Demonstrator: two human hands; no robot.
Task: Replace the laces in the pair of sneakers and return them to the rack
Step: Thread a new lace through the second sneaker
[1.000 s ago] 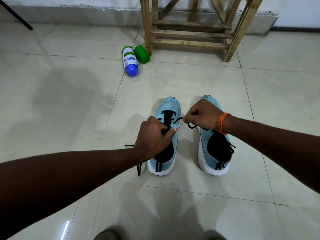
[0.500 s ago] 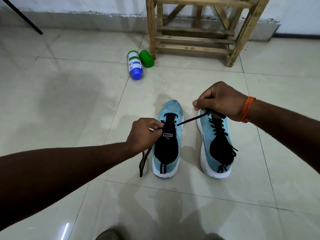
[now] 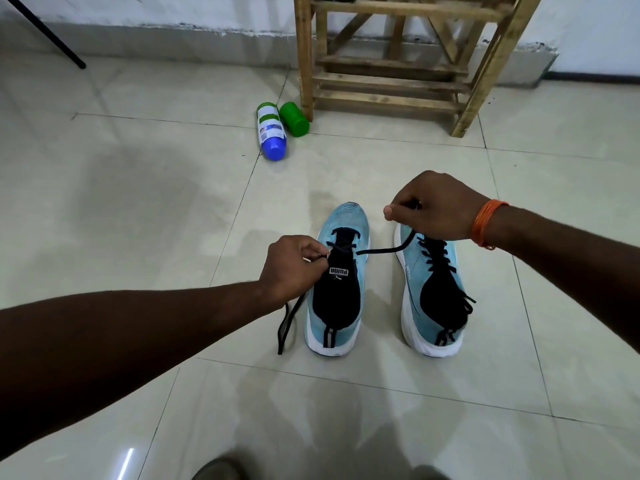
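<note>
Two light-blue sneakers with black tongues stand side by side on the tiled floor, toes away from me. A black lace (image 3: 382, 251) runs through the lowest eyelets of the left sneaker (image 3: 337, 292). My left hand (image 3: 292, 268) pinches one end of that lace beside the tongue; the slack below it trails onto the floor. My right hand (image 3: 429, 209), with an orange band at the wrist, pinches the other end and holds it up over the toe of the right sneaker (image 3: 433, 296), which is fully laced in black.
A wooden rack (image 3: 391, 57) stands against the wall behind the sneakers. A blue-capped bottle (image 3: 270, 131) and a green bottle (image 3: 294, 118) lie on the floor by the rack's left leg. A black pole (image 3: 45, 34) slants at the far left.
My right hand has lifted away from the left sneaker and pulled its lace end up and to the right. My left hand has shifted slightly left, and the tongue now shows.
</note>
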